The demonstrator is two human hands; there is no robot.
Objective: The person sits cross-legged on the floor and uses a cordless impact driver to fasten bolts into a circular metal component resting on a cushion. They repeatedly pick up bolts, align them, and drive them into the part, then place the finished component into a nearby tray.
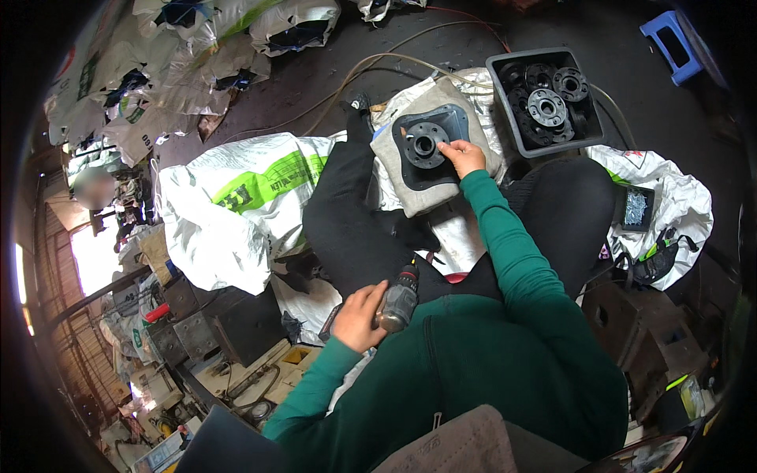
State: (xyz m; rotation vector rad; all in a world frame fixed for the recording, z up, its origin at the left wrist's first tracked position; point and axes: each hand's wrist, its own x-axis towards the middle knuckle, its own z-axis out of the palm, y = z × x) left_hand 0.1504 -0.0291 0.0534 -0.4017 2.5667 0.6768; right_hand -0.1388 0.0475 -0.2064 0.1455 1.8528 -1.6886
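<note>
My left hand [359, 318] is wrapped round the grip of a cordless drill [400, 300], held low by my lap with its chuck pointing forward. My right hand [464, 157] pinches the right edge of a round black flange [420, 142] with a raised hub and a ring of holes. The flange lies on a dark, curved-edged plate [457, 124], which rests on a grey padded cushion [389, 169] between my legs. Whether the flange is fixed to the plate, I cannot tell.
A grey bin [513, 139] at the far right holds several flanges, one of them silvery. Small screws fill a black tray [637, 208] on a white sack [680, 195]. Another white sack [213, 240] lies left of my leg. A blue stool [680, 49] stands far right; hoses cross the floor.
</note>
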